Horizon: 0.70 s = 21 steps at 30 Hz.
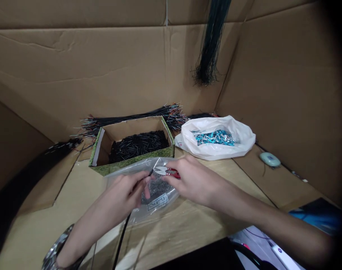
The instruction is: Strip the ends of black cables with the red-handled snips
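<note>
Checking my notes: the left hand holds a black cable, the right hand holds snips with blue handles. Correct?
In the head view, the handles are red, not blue. The left hand holds the black cable, the right hand the snips.

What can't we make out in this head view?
- Handles of the red-handled snips: mostly hidden by right hand, head view.
- Blade contact with the black cable: too small to tell, head view.
- Cable's lower end: cut off by bottom edge, head view.
- Pieces in the clear bag: too small, partly behind left hand, head view.
- Top of hanging bundle: cut off by top edge, head view.
</note>
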{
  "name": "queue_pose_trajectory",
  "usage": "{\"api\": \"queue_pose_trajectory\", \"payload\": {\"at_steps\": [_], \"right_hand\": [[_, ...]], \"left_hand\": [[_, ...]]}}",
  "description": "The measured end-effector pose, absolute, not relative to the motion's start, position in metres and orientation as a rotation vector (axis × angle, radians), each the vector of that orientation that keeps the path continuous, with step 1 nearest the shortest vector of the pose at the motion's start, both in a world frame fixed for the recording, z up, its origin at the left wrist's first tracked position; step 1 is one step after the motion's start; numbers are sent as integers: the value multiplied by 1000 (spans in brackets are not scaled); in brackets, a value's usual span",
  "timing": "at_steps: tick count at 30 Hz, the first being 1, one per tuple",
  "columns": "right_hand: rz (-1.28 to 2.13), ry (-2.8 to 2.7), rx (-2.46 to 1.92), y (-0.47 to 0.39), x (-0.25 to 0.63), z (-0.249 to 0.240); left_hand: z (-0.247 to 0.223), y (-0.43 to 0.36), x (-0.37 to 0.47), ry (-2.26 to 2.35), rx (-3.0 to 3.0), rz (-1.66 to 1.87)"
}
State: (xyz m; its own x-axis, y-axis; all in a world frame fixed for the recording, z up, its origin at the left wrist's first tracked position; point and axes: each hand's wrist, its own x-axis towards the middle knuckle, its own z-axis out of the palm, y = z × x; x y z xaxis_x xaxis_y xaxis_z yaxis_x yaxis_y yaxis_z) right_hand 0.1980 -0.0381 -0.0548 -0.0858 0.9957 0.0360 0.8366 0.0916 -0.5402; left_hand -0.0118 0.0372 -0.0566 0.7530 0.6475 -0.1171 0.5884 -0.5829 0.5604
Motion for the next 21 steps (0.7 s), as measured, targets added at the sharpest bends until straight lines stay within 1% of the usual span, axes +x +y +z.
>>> {"api": "queue_pose_trajectory", "payload": {"at_steps": [8,13,21], "right_hand": [[485,-2040,-1793,-37,195,-58],[489,-2038,-1877,-40,196,-55],[485,-2090,-1879,-37,200,-51]], "left_hand": [[-59,30,-10,907,2364,120],[-57,31,-12,959,2346,97],[-57,30,-12,926,2350,94]]}}
